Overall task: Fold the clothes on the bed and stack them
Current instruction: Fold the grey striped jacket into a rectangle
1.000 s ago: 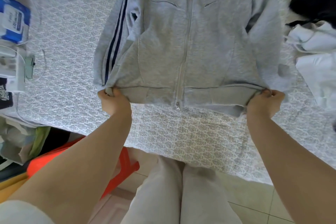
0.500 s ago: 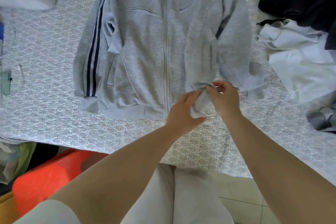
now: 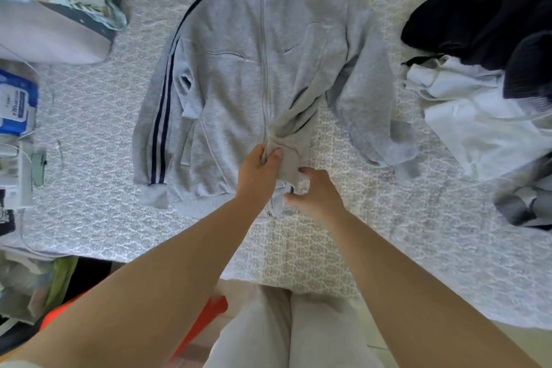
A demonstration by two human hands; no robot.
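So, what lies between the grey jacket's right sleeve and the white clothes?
Only bare patterned bedcover separates the sleeve from the white clothes, in the head view.

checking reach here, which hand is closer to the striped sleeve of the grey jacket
Left. The left hand grips bunched hem fabric mid-jacket, nearer the striped sleeve. The right hand sits farther away, on the side opposite the stripes.
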